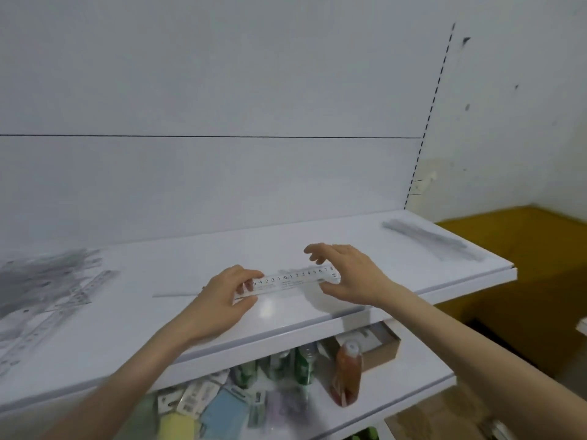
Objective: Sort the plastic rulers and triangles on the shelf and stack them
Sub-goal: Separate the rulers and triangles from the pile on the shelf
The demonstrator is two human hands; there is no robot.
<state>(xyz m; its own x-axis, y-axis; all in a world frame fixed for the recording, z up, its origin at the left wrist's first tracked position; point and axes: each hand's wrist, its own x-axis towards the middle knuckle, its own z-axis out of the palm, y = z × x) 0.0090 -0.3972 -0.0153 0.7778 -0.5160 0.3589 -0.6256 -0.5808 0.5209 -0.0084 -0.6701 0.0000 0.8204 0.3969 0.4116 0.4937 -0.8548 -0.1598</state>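
Left grip (233, 289) pinches one ruler (290, 281), right hand (347, 274) open; messy pile (44, 281) apparently remains unsorted.

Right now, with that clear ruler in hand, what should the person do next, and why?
Probably carry the ruler, pinched in the left hand, right to the stack of rulers on the shelf's far end; the right hand is open beside it.

Bare shelf (365, 239) between loose pile (41, 281) left, stacked rulers (435, 238) right; wall behind.
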